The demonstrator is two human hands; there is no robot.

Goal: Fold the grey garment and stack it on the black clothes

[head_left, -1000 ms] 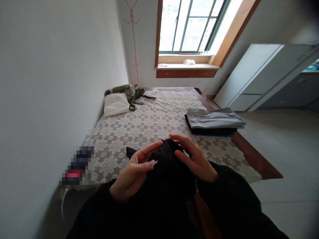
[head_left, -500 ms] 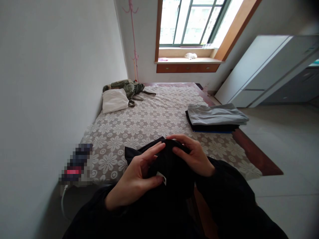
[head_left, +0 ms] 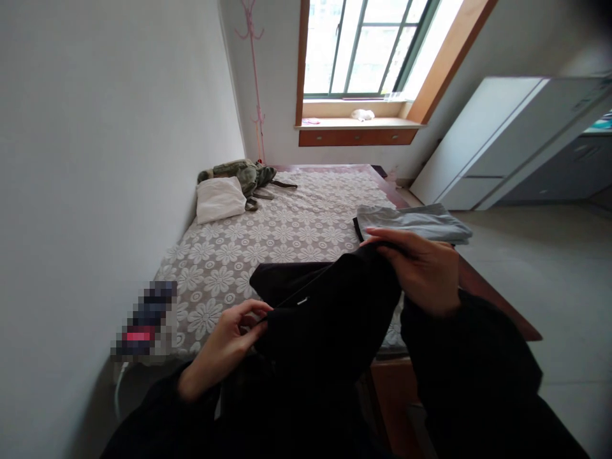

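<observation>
A black garment [head_left: 329, 319] with a small white label hangs stretched between my two hands over the near edge of the bed [head_left: 287, 236]. My left hand [head_left: 224, 344] pinches its lower left edge, low and close to me. My right hand [head_left: 421, 268] grips its upper right edge, raised near the folded pile. Both arms wear black sleeves.
A folded grey and black clothes pile [head_left: 414, 223] lies on the bed's right side. At the far end of the flower-patterned cover lie a white pillow [head_left: 220, 199] and an olive bag [head_left: 243, 175]. A white cabinet [head_left: 492, 146] stands at right, and a pink coat stand [head_left: 255, 76] beside the window.
My hands have drawn apart, left hand down and toward me, right hand up and to the right, spreading the black garment that was bunched between them.
</observation>
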